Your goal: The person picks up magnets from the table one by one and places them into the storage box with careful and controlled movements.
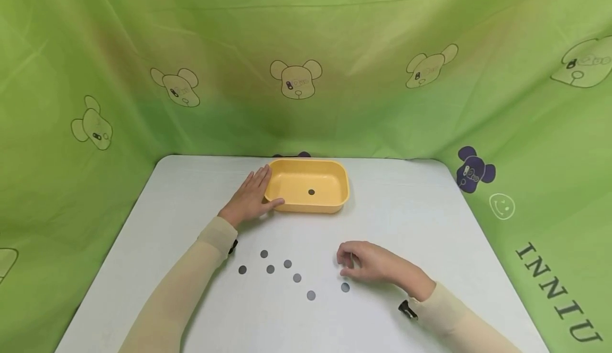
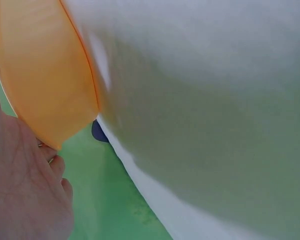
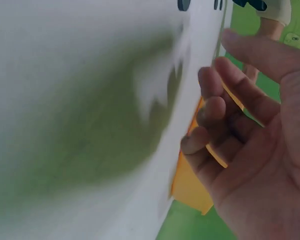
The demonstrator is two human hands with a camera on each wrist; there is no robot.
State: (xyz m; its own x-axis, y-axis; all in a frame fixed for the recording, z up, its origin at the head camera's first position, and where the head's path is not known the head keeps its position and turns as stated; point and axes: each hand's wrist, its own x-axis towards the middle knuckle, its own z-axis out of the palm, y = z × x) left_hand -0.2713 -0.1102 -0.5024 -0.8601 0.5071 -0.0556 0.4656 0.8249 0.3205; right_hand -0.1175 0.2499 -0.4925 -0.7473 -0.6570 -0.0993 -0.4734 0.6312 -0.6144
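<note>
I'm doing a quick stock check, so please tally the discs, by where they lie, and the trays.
Grey discs lying on the white table: 7
Dark disc inside the tray: 1
Yellow tray: 1
Total: 9 things, 8 of them discs

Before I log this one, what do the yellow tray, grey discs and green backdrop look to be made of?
Yellow tray: probably smooth plastic, from its even colour, rounded corners and soft sheen.
Grey discs: possibly metal or plastic; they look flat and plain, too small to settle.
Green backdrop: most likely printed fabric, given its soft folds and creases.
</note>
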